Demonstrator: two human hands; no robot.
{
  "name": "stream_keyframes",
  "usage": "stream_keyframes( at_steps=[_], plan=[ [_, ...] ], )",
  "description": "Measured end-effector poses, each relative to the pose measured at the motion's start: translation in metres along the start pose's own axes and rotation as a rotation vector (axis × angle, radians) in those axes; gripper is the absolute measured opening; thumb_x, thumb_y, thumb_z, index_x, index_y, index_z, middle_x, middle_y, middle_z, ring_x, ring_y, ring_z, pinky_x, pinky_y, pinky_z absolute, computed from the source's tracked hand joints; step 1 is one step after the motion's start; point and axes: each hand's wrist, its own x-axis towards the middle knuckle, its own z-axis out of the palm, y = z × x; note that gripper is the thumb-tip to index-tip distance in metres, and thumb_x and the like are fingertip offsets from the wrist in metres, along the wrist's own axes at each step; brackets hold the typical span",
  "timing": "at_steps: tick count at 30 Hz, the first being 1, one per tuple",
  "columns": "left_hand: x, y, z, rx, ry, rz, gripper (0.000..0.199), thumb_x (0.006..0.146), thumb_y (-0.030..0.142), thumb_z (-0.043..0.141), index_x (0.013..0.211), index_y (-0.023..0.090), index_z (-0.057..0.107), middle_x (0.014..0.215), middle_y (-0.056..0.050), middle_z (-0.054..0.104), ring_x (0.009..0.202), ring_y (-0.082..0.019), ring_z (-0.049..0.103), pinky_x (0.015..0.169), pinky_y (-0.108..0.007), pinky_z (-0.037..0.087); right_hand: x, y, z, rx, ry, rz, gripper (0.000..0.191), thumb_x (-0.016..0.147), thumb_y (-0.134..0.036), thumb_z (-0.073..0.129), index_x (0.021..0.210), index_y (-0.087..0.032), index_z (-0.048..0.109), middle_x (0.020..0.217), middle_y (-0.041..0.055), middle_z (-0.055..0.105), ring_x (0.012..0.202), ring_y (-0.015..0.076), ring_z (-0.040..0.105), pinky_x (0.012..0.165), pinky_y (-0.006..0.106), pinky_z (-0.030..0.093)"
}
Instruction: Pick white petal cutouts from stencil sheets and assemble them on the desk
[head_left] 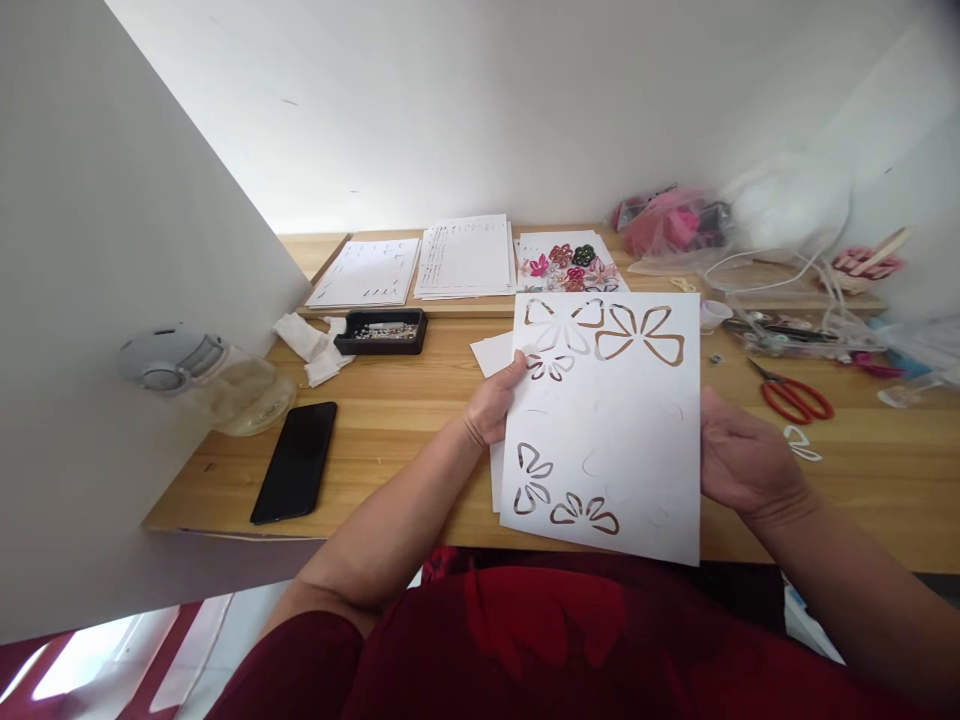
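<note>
I see the cut-out sheet (600,420) held above the wooden table (397,400), the left hand (493,405) gripping its left edge, the right hand (750,458) grasping its right, fingers mostly hidden behind. At the sheet's left, another paper (492,354) shows only slivers; just beyond the sheet, colourful flowers (575,279) are partly covered.

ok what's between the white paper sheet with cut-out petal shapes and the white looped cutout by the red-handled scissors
The head view shows the right hand there, between the edge of the sheet and the cutout.
</note>
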Motion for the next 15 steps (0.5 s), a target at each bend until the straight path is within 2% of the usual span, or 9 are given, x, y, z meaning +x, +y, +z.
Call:
stream_keyframes(
  at_steps=[4,8,11,15],
  plan=[
    [0.002,0.003,-0.001,-0.019,0.061,0.031,0.051,0.096,0.049,0.042,0.119,0.01,0.064,0.106,-0.017,0.073,0.105,-0.032,0.068,0.103,-0.047,0.045,-0.002,0.004,-0.012,-0.013,-0.096,0.049,0.038,0.089,-0.051,0.051,0.104,-0.026,0.074,0.11,0.0059,0.074,0.108,0.0312,0.066,0.092,0.044,0.053],
    [0.005,0.007,-0.005,-0.057,0.103,0.1,0.05,0.095,0.048,0.045,0.123,0.011,0.062,0.108,-0.016,0.073,0.111,-0.032,0.065,0.106,-0.047,0.044,-0.007,0.006,-0.024,-0.055,-0.199,0.034,0.034,0.09,-0.041,0.055,0.113,-0.024,0.072,0.116,0.0067,0.072,0.111,0.0277,0.065,0.092,0.039,0.053],
    [0.006,0.009,-0.007,-0.07,0.122,0.126,0.051,0.095,0.049,0.044,0.121,0.01,0.063,0.106,-0.016,0.073,0.111,-0.032,0.065,0.106,-0.047,0.044,-0.01,0.007,-0.027,-0.117,-0.161,-0.007,0.032,0.09,-0.036,0.059,0.118,-0.025,0.07,0.117,0.006,0.072,0.105,0.0229,0.067,0.087,0.033,0.055],
    [0.006,0.012,-0.007,-0.066,0.153,0.17,0.051,0.095,0.049,0.044,0.122,0.01,0.062,0.107,-0.016,0.073,0.113,-0.032,0.065,0.107,-0.048,0.043,-0.012,0.009,-0.025,-0.164,-0.005,-0.023,0.028,0.082,-0.025,0.072,0.11,-0.025,0.073,0.111,0.0043,0.074,0.096,0.0173,0.07,0.085,0.024,0.056]
  ],
)
